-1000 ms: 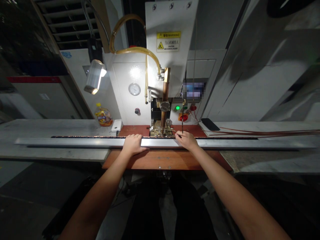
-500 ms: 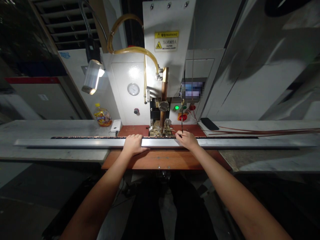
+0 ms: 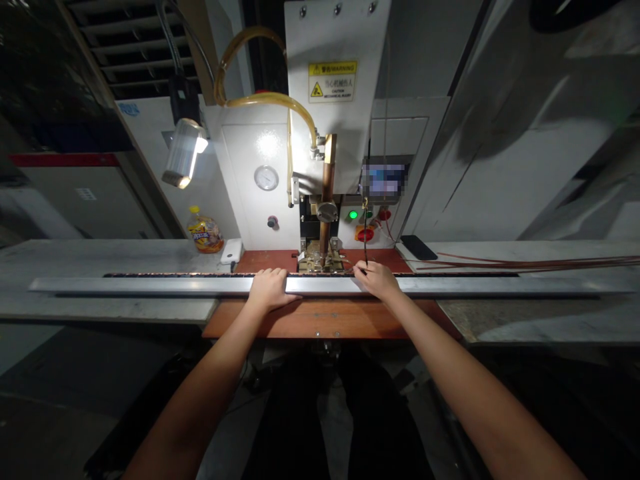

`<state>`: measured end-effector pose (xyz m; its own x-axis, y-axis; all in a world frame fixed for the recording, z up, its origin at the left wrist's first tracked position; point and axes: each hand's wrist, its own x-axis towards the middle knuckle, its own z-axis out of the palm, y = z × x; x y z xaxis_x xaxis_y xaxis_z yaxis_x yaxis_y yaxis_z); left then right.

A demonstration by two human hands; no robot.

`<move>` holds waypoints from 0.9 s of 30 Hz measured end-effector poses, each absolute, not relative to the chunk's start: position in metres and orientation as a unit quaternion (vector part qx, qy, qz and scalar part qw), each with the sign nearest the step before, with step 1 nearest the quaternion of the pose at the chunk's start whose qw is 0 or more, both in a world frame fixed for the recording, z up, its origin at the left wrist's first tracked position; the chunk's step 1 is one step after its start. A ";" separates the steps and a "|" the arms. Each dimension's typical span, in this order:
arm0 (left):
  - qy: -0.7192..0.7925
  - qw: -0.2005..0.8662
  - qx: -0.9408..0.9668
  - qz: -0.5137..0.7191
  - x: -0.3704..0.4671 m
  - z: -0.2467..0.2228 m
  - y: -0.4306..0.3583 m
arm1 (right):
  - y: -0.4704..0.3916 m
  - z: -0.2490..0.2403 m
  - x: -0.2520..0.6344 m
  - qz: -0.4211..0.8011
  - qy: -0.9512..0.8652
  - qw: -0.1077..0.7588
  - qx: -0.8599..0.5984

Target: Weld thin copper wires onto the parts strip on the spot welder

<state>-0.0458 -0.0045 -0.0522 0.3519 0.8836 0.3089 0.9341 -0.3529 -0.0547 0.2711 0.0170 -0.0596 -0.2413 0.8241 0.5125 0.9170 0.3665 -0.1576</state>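
Observation:
A long silver metal bar [image 3: 320,285] lies crosswise over the bench, with a dark strip edged in copper [image 3: 165,275] along its far side. My left hand [image 3: 269,288] is wrapped over the bar left of the machine's head, fingers on the far side and thumb along the near edge. My right hand [image 3: 377,279] is closed in a pinch at the bar's far edge, on the thin dark rod [image 3: 365,233] that rises toward the machine. Between my hands, the copper-coloured electrode [image 3: 325,240] points down at a small metal fixture [image 3: 315,257].
The white machine [image 3: 260,140] stands behind, with a gauge, a lit green button and yellow hoses. A lamp [image 3: 184,153] hangs at left. On the bench are a bottle [image 3: 206,232], a white box [image 3: 232,251], a black phone [image 3: 419,247] and thin brown rods [image 3: 530,263].
Both hands and the bar have shifted very slightly to the right. The grips look the same.

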 end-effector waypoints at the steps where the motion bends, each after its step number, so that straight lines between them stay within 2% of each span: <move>1: -0.556 0.113 -0.815 -0.114 -0.046 -0.053 -0.004 | 0.017 -0.060 0.272 -0.088 -0.783 0.265 -0.556; 16: -0.564 0.103 -0.813 -0.099 -0.041 -0.050 -0.005 | 0.018 -0.061 0.276 -0.086 -0.780 0.257 -0.564; 27: -0.561 0.098 -0.818 -0.077 -0.040 -0.047 0.002 | 0.020 -0.053 0.272 -0.079 -0.782 0.215 -0.579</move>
